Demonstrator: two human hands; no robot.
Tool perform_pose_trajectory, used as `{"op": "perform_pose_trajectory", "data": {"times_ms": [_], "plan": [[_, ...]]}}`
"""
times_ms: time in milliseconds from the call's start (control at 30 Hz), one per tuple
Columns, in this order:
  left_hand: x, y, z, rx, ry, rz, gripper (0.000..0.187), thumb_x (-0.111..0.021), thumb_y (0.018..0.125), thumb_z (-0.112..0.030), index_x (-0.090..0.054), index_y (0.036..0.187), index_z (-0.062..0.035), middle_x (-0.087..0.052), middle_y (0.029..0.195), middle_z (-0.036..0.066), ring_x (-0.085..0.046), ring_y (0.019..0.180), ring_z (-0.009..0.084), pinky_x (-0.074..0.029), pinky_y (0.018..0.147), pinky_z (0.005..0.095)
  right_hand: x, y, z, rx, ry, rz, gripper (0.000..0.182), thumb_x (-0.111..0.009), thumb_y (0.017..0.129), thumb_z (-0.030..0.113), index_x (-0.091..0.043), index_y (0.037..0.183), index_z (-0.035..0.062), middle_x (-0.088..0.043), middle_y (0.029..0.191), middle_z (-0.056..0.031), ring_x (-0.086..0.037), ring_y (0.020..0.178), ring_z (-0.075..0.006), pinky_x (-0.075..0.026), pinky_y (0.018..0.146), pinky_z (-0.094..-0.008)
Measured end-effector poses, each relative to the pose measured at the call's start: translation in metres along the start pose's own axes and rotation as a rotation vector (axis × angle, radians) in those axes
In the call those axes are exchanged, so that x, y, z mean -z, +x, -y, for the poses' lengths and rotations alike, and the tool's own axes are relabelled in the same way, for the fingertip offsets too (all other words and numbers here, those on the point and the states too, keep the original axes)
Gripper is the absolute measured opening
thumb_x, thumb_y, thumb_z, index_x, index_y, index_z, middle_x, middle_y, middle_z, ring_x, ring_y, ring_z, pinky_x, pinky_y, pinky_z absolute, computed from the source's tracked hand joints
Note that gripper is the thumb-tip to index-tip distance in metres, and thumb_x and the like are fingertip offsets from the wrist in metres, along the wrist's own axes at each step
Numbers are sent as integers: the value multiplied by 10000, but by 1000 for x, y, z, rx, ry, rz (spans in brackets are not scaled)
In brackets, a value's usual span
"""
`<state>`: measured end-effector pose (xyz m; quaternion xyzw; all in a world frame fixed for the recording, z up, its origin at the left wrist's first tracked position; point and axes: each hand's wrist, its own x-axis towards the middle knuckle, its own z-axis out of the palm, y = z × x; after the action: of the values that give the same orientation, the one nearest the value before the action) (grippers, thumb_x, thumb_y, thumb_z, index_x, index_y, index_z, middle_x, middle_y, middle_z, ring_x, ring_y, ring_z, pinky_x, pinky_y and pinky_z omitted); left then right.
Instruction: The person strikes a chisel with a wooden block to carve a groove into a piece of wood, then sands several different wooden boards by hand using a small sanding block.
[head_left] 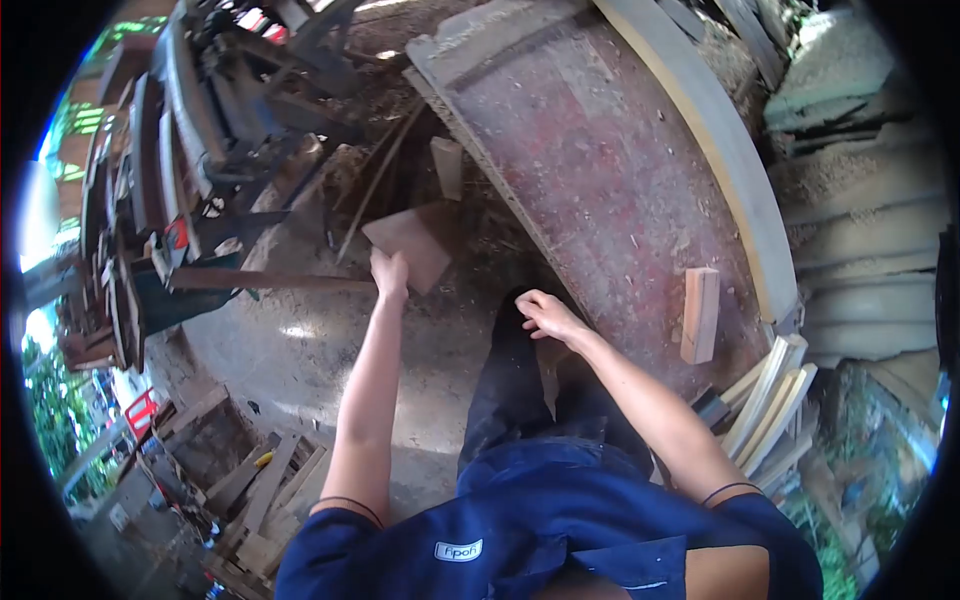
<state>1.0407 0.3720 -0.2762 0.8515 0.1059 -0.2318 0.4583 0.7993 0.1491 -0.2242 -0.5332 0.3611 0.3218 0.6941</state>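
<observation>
In a sawdust-strewn workshop, your left hand (389, 275) grips the near edge of a flat, pale brown square wooden board (410, 246), held out low over the concrete floor (300, 350), while your right hand (548, 316) hangs released, fingers loosely spread, just beside the long reddish, dust-covered bench (600, 170); a small pale rectangular wooden block (700, 314) lies on that bench, well apart from both hands

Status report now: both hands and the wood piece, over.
Left hand grips flat wood piece. Right hand open, empty, near red bench. Wood block on bench, apart.
</observation>
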Motion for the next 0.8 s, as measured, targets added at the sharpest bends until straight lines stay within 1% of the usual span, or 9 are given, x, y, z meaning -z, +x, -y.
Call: {"op": "perform_pose_trajectory", "data": {"times_ms": [67,167,267,333,433,533,667,767,800], "plan": [[-35,71,33,-55,55,-105,489,-555,813,-30,-462,1283,71,-617,1206,258,-608,1145,364,-492,950,416,21,-19,-14,-43,-59,-96,322,-529,1006,319,-562,1226,85,-616,1107,-47,-635,947,-165,-552,761,-345],[-73,109,-10,183,334,24,493,-581,821,-67,-464,1285,56,-586,1266,269,-582,1181,406,-494,971,442,32,-39,-42,-61,-90,-257,323,-583,955,313,-600,1168,71,-688,953,-70,-679,847,-179,-541,701,-340],[-115,133,-16,174,461,20,535,-663,798,-104,-473,1281,28,-599,1253,249,-579,1196,385,-491,1014,461,33,-61,-46,-38,-243,-354,317,-610,922,291,-615,1162,83,-699,933,-123,-689,878,-268,-518,809,-396],[-139,146,-12,246,266,26,463,-607,833,-35,-516,1277,57,-600,1247,231,-672,1021,386,-624,729,506,26,-68,-47,-27,-207,-388,314,-608,924,287,-615,1166,88,-697,936,-122,-683,901,-273,-519,814,-393],[-170,188,16,116,305,54,413,-622,854,-6,-496,1239,73,-594,1198,224,-684,941,377,-638,694,522,7,-60,-53,10,-137,-408,319,-607,920,288,-605,1171,92,-686,952,-120,-675,919,-282,-518,835,-402],[-177,147,-44,139,78,120,364,-646,852,31,-481,1175,53,-610,1093,207,-699,827,338,-651,570,443,-4,-64,-34,51,-228,-396,279,-598,923,260,-598,1158,107,-650,993,-96,-666,925,-278,-527,841,-405],[-175,174,-45,51,-8,96,397,-628,863,49,-439,1212,32,-632,1030,193,-704,702,326,-630,487,395,-11,-67,-29,127,-216,-405,281,-601,924,253,-586,1164,106,-638,995,-99,-665,913,-292,-529,839,-416],[-160,184,-49,128,33,200,399,-606,874,70,-435,1231,18,-645,1009,179,-704,773,312,-636,574,408,-9,-67,-39,127,-217,-443,283,-600,924,251,-583,1166,106,-638,996,-103,-666,921,-301,-532,834,-422],[-154,183,-50,189,-130,413,410,-592,875,91,-439,1243,-1,-643,1033,161,-691,858,298,-624,678,413,-10,-68,-44,110,-212,-457,283,-597,924,250,-583,1167,107,-637,998,-104,-666,925,-303,-534,830,-425]]}}
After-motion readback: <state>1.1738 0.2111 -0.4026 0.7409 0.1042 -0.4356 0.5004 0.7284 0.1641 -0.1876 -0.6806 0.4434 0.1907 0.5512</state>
